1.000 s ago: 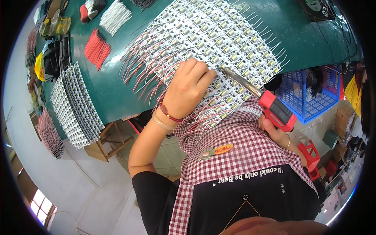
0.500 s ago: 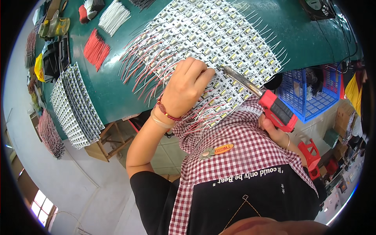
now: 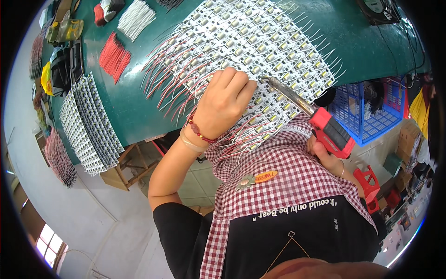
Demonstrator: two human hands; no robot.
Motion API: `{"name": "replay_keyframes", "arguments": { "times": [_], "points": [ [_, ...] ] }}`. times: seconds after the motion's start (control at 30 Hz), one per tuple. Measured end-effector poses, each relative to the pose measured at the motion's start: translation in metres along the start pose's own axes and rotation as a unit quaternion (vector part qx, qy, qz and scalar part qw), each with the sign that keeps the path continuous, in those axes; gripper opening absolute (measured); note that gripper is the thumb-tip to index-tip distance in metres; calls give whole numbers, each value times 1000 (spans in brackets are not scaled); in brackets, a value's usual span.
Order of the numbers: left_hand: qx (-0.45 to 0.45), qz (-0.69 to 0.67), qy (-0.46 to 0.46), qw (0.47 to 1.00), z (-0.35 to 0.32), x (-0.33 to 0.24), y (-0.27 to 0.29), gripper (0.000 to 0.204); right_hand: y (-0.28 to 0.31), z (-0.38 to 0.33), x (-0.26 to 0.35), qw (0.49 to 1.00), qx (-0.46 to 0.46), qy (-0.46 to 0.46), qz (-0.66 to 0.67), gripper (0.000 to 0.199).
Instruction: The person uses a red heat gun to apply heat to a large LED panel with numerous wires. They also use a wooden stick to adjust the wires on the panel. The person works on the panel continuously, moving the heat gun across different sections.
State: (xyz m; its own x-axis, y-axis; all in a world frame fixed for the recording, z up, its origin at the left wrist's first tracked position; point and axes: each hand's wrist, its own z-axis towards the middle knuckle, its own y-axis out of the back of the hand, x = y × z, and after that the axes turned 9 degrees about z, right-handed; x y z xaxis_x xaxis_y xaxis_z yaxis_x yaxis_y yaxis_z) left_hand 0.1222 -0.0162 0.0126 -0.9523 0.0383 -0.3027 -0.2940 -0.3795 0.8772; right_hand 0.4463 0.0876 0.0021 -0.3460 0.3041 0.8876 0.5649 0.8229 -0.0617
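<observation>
A broad sheet of white LED circuit boards (image 3: pixel 283 63) lies on the green table, fringed with thin red, black and white wires. Over its middle, my left hand (image 3: pixel 223 100) is closed with fingertips pinched down at the boards; what they hold is hidden behind the hand. My right hand (image 3: pixel 323 153) grips a soldering iron (image 3: pixel 332 132) by its red and black handle, close to my checked apron. The iron's metal barrel points up and left. Its tip touches or hovers just over the boards, right beside my left fingertips; I cannot tell which.
Bundles of red wires (image 3: pixel 114 57) and white wires (image 3: pixel 136 20) lie at the far left of the green table (image 3: pixel 132 104). More LED board strips (image 3: pixel 90 125) sit at its left edge. A blue plastic basket (image 3: pixel 371 116) and a red stool (image 3: pixel 368 186) stand at right.
My left hand and the soldering iron have shifted very slightly to the right. The tip stays beside my left fingertips.
</observation>
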Motion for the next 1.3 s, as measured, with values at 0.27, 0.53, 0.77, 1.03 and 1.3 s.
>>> {"name": "replay_keyframes", "arguments": {
  "times": [0.27,0.53,0.77,1.03,1.3],
  "points": [
    [8,12,4,1000,-1,0,-1,24,1,2,4,997,18,25,-70,5],
    [3,11,4,1000,-1,0,-2,24,-1,4,22,997,56,13,60,11],
    [-12,65,-16,998,1,-1,1,24,-4,5,26,996,59,27,64,14],
    [-10,1,21,1000,-8,-21,-2,29,8,-11,11,997,63,-4,48,13],
    [-7,-11,19,1000,-13,-22,-9,26,13,-21,-2,1000,8,5,-15,11]
  ]
}}
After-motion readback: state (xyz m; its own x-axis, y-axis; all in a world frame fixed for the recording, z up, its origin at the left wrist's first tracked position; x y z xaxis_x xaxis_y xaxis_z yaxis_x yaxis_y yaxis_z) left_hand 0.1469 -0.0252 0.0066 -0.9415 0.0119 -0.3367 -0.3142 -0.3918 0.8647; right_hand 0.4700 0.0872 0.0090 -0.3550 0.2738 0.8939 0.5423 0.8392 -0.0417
